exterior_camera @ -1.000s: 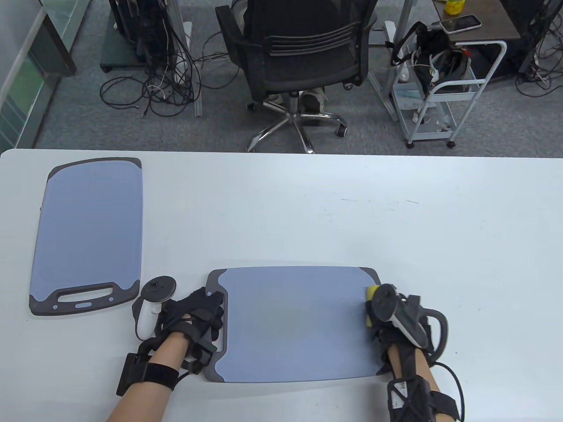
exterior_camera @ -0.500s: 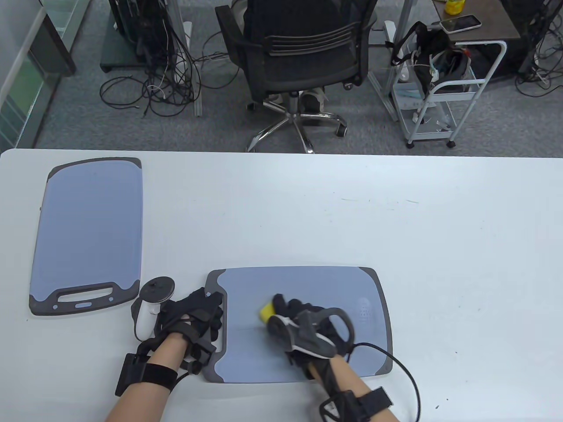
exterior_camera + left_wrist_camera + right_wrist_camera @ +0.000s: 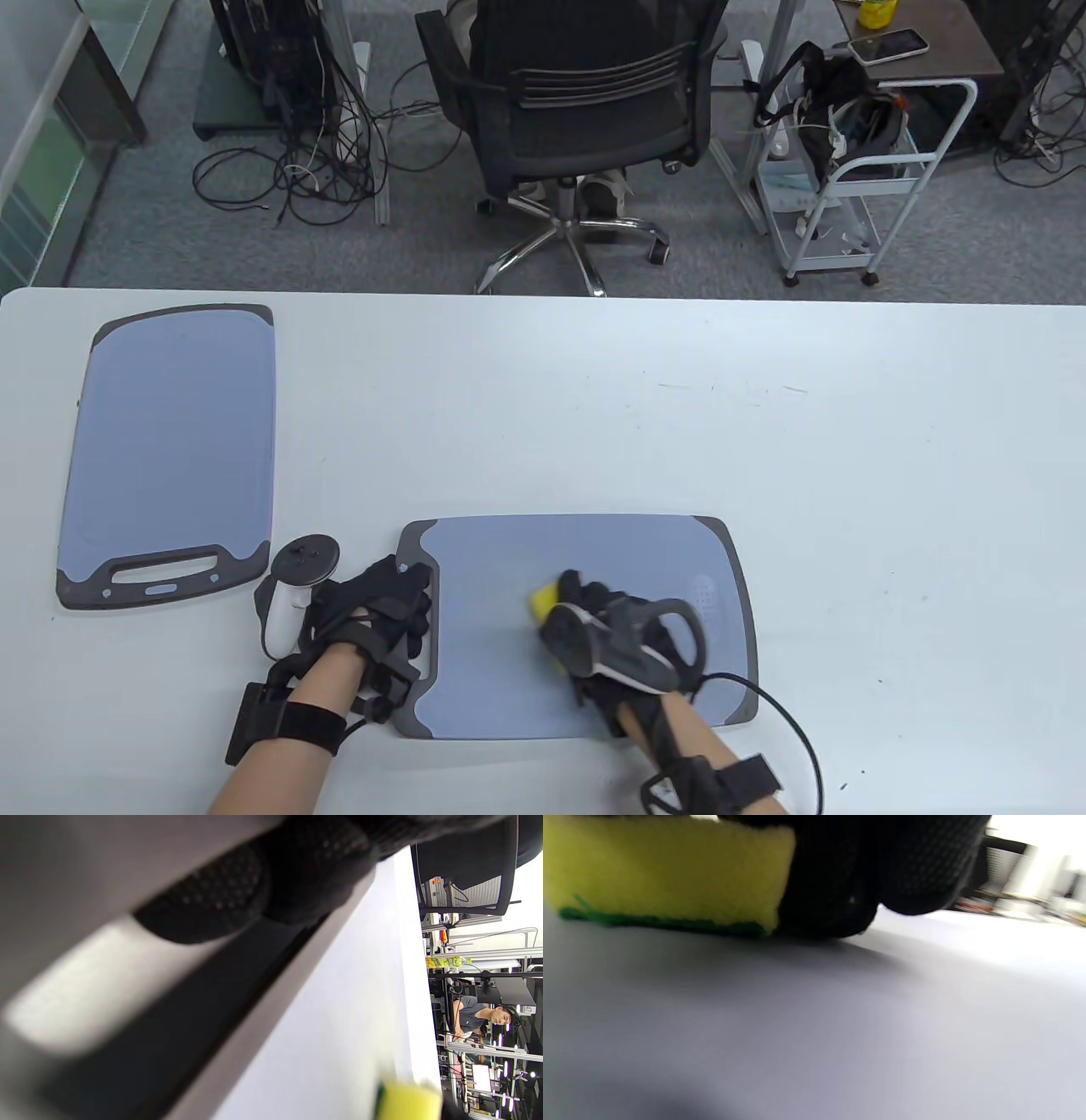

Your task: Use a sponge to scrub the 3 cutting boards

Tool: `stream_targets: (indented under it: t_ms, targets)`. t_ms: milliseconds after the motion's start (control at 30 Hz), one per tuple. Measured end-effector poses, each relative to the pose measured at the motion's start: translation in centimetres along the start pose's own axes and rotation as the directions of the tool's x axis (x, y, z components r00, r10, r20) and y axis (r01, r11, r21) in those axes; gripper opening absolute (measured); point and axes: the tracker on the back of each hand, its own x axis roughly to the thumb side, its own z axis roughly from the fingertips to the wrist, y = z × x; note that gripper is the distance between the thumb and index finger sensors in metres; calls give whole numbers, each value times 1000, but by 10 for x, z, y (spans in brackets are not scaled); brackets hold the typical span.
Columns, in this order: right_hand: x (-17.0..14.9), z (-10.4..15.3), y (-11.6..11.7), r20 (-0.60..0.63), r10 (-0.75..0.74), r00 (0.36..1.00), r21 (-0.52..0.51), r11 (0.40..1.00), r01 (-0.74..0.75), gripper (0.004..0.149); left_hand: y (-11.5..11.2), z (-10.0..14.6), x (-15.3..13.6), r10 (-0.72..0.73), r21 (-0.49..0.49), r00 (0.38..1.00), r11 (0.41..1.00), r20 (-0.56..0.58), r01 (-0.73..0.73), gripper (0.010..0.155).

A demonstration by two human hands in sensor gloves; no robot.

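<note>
Right hand (image 3: 607, 628) grips yellow sponge with green scouring underside (image 3: 543, 601), fingers curled round it, green face flat on the near blue-grey plastic cutting board with dark grey ends (image 3: 492, 654), about mid-board. Left hand (image 3: 373, 615) lies flat, fingers straight, pressing that board's left handle end. Second matching blue-grey cutting board (image 3: 170, 450) lies at table's far left, well apart. White table (image 3: 679, 424).

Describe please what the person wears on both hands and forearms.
Both hands wear black sensor gloves with textured fabric. The left hand carries a white tracker with a round black disc on top; the right hand carries a grey-and-white tracker with a dark ring. Black straps wrap each forearm, and a black cable loops from the right one. No sleeves show.
</note>
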Motion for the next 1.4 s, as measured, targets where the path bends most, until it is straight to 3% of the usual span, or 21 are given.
stream_targets:
  t_ms: [33,100,200,267,333,433,533,633,700,767,867,967,1067,1167,1300,1400]
  targets:
    - [30,-7,-4,86,23,996,-14,1000,-22,69,1,1,-1,10,-6,1000,1000,-3,-10,53]
    - [58,-14,-7,171,-8,985,-33,999,14,69,1,1,-1,18,-5,1000,1000,-4,-18,53]
    - [42,-11,-6,107,11,994,1,1000,-11,69,1,2,-2,15,1,1000,1000,-2,-15,53]
    - [1,2,0,-16,17,1000,-8,1000,-18,68,1,2,-1,16,1,1000,1000,-3,-16,53]
    - [-67,31,11,-178,-2,984,13,1000,4,68,0,2,-1,16,2,1000,1000,-4,-16,53]
    - [-162,84,27,-470,-35,882,37,998,60,67,0,2,-1,17,3,1000,1000,-6,-16,53]
    - [-207,114,34,-618,-48,785,26,996,81,68,-1,1,0,14,4,1000,1000,-6,-14,53]
    - [-183,92,29,-543,-63,838,34,995,96,69,-1,1,0,17,3,1000,1000,-8,-16,53]
    - [-145,66,23,-353,-60,934,43,996,80,69,-1,1,0,18,5,1000,1000,-8,-18,53]
    - [-72,33,12,-180,-79,980,-2,997,80,69,-1,1,0,22,4,1000,1000,-10,-22,53]
    - [20,7,-1,92,-9,996,-20,1000,11,70,0,1,0,27,5,1000,1000,-11,-26,53]
    - [49,0,-4,157,9,988,-43,999,-2,70,0,1,0,33,6,999,999,-12,-33,53]
    - [13,8,0,58,-16,998,-22,1000,17,69,0,1,0,38,7,999,999,-14,-38,53]
    - [-69,42,12,-147,-15,989,14,1000,17,68,0,1,0,36,9,999,999,-13,-36,53]
    - [-181,108,31,-516,-52,855,39,996,85,68,0,1,0,32,11,999,999,-13,-32,53]
    - [-193,118,33,-553,-66,831,34,994,101,69,0,0,0,29,11,1000,1000,-13,-29,53]
